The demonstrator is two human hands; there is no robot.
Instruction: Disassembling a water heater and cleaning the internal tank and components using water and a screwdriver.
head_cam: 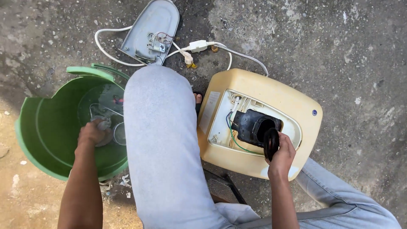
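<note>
Black round rubber-like disc (271,143) sits pinched in the right hand (280,157), held on edge at the mouth of the black housing (254,126) inside the cream appliance casing (258,123). It looks light and somewhat flexible, best gripped by its rim as now; its flat face points toward the housing opening, its long axis running roughly up and down in the view. The left hand (91,132) is down in the green bucket (46,127), closed over a pale wad, possibly a cloth, though water and glare blur it. A bent knee in light jeans (161,140) separates them. Beyond, on the concrete floor (339,51), lie a grey metal cover plate (153,29) and white cable (203,46).
</note>
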